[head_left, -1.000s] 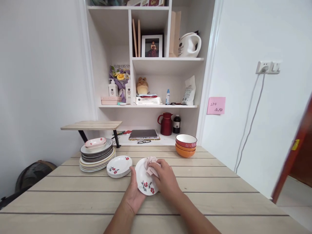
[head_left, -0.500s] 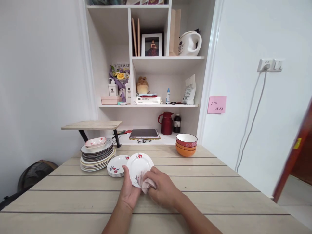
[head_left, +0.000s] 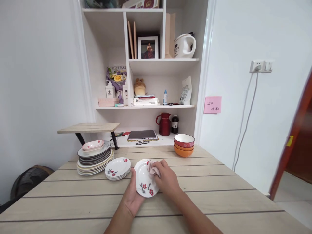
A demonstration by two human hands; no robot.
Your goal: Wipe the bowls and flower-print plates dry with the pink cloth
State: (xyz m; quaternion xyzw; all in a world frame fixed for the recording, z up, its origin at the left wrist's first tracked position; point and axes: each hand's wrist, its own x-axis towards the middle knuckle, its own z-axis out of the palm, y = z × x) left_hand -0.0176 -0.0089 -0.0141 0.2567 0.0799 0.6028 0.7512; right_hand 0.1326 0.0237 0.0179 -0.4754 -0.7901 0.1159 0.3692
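My left hand [head_left: 133, 194] grips a small white plate with red flowers [head_left: 145, 182] by its lower left rim and holds it tilted above the wooden table [head_left: 219, 201]. Pressed against the plate's upper right part is a pale pink cloth [head_left: 153, 168], bunched in the closed fingers of my right hand [head_left: 166, 180]. Just left of the held plate lies a short stack of matching flowered plates [head_left: 118, 167].
A tall stack of larger plates [head_left: 94, 158] with a small pink dish [head_left: 93, 145] on top sits at the table's left back. Stacked red and orange bowls [head_left: 184, 145] stand at the back right. Behind are white shelves [head_left: 156, 106], a red jug [head_left: 164, 124] and a low wooden stand [head_left: 88, 128].
The cloth moved from the plate's lower edge back up to its upper right part. The plate turned in my left hand, so the flower pattern now sits low.
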